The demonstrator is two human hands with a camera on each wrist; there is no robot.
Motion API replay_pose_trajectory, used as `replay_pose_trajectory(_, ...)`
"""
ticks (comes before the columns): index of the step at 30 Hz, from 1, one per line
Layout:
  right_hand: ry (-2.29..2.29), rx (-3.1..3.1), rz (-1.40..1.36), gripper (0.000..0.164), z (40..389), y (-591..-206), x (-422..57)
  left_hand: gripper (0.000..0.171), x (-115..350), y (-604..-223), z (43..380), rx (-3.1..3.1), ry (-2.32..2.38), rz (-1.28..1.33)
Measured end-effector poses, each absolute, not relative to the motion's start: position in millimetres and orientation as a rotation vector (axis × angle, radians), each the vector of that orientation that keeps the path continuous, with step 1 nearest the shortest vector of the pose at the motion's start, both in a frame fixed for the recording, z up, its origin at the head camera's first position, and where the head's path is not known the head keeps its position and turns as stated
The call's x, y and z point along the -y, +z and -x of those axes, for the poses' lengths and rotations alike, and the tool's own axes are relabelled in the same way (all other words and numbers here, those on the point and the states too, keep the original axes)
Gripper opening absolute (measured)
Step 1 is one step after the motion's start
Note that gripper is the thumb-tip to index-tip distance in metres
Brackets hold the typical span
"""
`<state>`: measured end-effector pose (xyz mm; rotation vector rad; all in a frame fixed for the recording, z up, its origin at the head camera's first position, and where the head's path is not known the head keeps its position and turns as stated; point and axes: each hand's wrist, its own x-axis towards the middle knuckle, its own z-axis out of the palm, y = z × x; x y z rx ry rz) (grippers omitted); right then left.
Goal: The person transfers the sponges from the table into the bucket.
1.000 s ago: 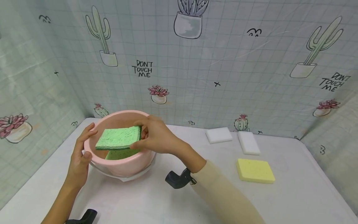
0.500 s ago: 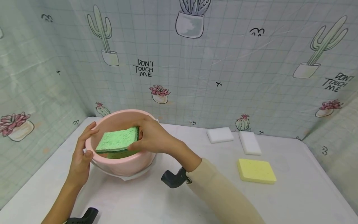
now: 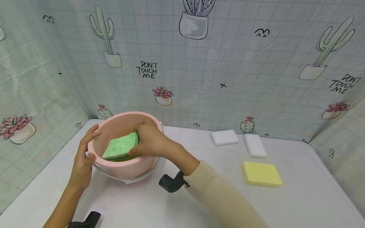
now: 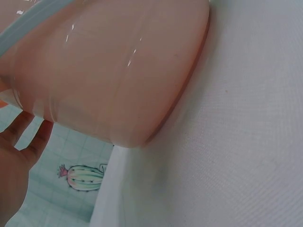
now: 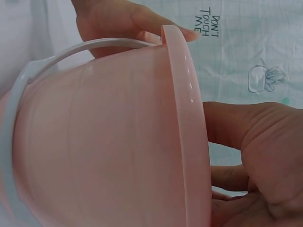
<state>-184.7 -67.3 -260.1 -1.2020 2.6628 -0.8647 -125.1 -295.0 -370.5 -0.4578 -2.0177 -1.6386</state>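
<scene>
A pink bucket (image 3: 125, 167) with a pale handle (image 5: 14, 123) stands on the table's left side. My left hand (image 3: 82, 161) holds it at the left of its rim, thumb toward the front; two of its fingers show against the wall in the left wrist view. With my right hand (image 3: 152, 139) I pinch a light-green sponge (image 3: 121, 145) by its right end, low inside the bucket's mouth. A sliver of another green sponge (image 3: 121, 159) shows beneath it. In the right wrist view my right fingers reach down past the rim, which hides the held sponge.
Two white sponges (image 3: 224, 137) lie at the back right of the white table (image 3: 194, 202). A yellow sponge (image 3: 261, 174) lies in front of them. A cactus-print curtain (image 3: 194, 66) hangs behind and along both sides.
My right hand has lowered the green sponge from above the rim into the bucket, moving slightly left. My left hand stays on the bucket.
</scene>
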Motion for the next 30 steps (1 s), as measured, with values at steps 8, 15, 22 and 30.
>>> replay_pose_trajectory(8, -0.756, -2.742, 1.056, 0.045, 181, -256, 77, 0.062, 293, -367, 123, 2.035, -1.642, 0.431)
replay_pose_trajectory(15, -0.785, -2.643, 1.015, 0.03, 181, -256, 81, 0.063, 292, -368, 122, 2.066, -1.637, 0.393)
replay_pose_trajectory(22, -0.897, -2.548, 1.061, 0.02, 183, -255, 76, 0.066, 293, -370, 123, 2.009, -1.689, 0.427)
replay_pose_trajectory(30, -1.1, -2.426, 1.211, 0.023, 181, -256, 60, 0.065, 294, -370, 123, 2.018, -1.681, 0.419)
